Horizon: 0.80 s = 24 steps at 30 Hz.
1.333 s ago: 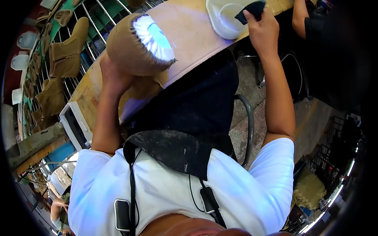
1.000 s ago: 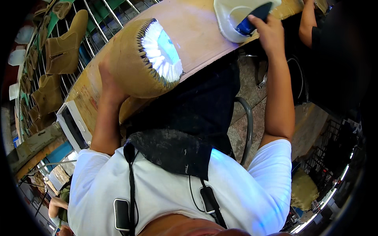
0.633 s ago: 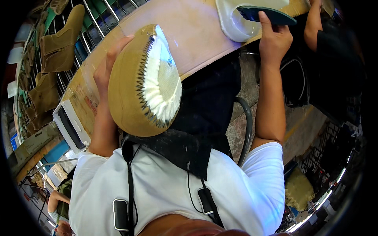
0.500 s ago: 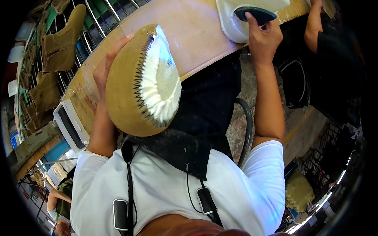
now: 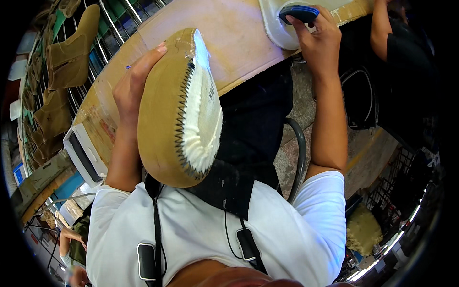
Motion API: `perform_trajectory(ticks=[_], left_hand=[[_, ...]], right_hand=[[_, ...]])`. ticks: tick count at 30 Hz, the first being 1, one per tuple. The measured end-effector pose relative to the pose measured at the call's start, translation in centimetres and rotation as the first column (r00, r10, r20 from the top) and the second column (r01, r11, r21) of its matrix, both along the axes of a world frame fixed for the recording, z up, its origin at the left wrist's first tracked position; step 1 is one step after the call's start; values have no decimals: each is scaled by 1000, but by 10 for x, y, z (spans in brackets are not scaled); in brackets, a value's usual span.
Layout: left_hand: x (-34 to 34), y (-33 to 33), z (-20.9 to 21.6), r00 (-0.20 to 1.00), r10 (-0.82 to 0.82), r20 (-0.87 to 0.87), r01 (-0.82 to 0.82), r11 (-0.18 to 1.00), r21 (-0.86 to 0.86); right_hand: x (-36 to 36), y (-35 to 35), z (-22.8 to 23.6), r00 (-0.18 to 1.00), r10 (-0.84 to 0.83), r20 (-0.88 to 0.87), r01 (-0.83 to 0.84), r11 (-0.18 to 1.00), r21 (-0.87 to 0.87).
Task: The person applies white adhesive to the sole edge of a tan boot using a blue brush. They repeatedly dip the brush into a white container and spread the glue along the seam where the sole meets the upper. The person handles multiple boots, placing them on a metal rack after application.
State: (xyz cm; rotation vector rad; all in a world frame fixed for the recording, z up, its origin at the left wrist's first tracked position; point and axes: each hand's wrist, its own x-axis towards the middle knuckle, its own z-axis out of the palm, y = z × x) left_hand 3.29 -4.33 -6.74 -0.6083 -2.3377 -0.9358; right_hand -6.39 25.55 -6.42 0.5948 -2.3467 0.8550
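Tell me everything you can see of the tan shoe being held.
The tan shoe looks like suede, with rounded sides. Dark zigzag stitching edges its pale underside, where white material puckers around a flatter middle with dark marks. No outsole covers it. It is tilted, underside facing right, in front of the dark apron. The left hand holds its left side; its opening is hidden.

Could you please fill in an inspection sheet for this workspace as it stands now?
Surface: tan work surface, stained toward its left end.
Job's things: brown shoe, zigzag stitching bordering its white underside; dark blue tool over the whitish tray, contact unclear.
Clutter: brown boots at left.
Grips: left grip holds the shoe; right grip holds the tool.
Cables: black cord on the wearer's chest.
Surroundings: another person's arm, upper right; grey curved tube below.
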Motion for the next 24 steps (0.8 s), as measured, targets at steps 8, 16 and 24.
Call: perform_trajectory(ticks=[8, 16, 24], left_hand=[[7, -3, -16, 997, 25, 77, -29, 999, 46], [6, -11, -31, 996, -35, -87, 33, 999, -15], [10, -9, -24, 993, -29, -118, 20, 997, -78]], right_hand=[[-2, 45, 14, 902, 145, 406, 16, 929, -369], [20, 32, -12, 911, -14, 411, 266, 783, -563], [21, 33, -8, 904, -53, 424, 368, 598, -712]])
